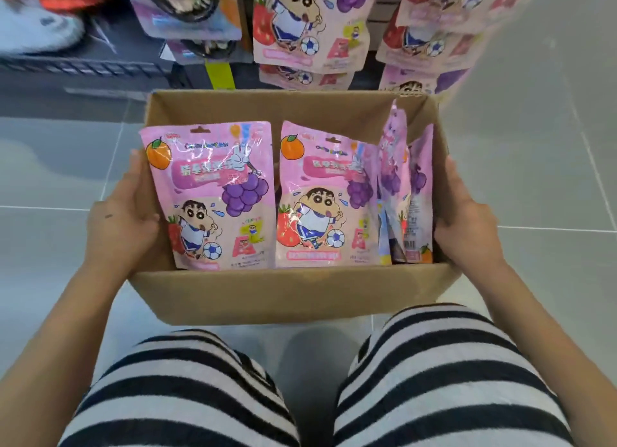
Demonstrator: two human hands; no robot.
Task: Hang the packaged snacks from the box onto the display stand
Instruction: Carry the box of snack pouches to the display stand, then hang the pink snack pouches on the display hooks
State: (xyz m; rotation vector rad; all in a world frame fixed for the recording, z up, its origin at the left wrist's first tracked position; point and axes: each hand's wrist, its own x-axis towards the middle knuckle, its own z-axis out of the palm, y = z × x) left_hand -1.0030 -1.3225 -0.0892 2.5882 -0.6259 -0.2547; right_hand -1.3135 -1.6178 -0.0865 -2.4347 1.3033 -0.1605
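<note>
An open cardboard box (287, 293) is in front of my knees, just above the grey tiled floor. Inside it, two pink snack packets lie face up, one at the left (213, 193) and one in the middle (320, 199). Several more packets (397, 179) stand on edge along the right wall. My left hand (123, 213) holds the box's left side, thumb curled in beside the left packet. My right hand (467, 223) holds the outside of the right wall. Just beyond the box, matching pink packets (300, 22) hang on the display stand.
More pink packets (430, 29) hang at the upper right of the stand. Other purple-carded products (187, 9) hang at its upper left above a dark shelf (83, 66). My striped trouser legs (187, 390) fill the bottom of the view.
</note>
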